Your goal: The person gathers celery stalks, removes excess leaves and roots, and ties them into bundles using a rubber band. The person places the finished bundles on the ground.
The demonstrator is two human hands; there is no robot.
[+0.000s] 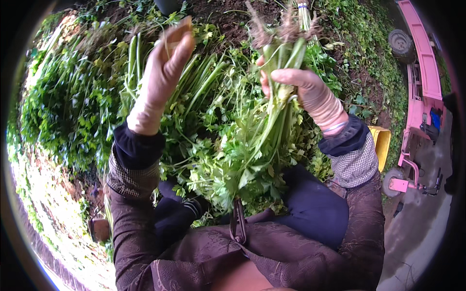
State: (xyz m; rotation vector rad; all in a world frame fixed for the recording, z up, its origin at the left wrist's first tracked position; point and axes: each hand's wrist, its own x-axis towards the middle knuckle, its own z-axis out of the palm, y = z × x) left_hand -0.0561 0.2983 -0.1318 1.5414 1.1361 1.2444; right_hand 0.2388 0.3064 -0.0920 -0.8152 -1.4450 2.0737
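My right hand (305, 82), in a thin pale glove, grips a bunch of leafy celery (280, 112) by its stalks. The soil-covered roots (285, 32) point away from me, and the leaves hang towards my lap. Off to the left, my left hand (164, 71) is raised and blurred, its thumb apart from the fingers. A thin pale strand shows by those fingers; whether it is held is unclear. Beneath that hand lie cut celery stalks (204, 78) with their leaves.
More celery (72, 105) lies piled at the left. A bundle tied with a blue band (303, 9) is at the top. To the right are a yellow plastic container (383, 147) and a pink three-wheeled cart (424, 83) by a wet paved path (411, 232). A brown object (100, 230) sits lower left.
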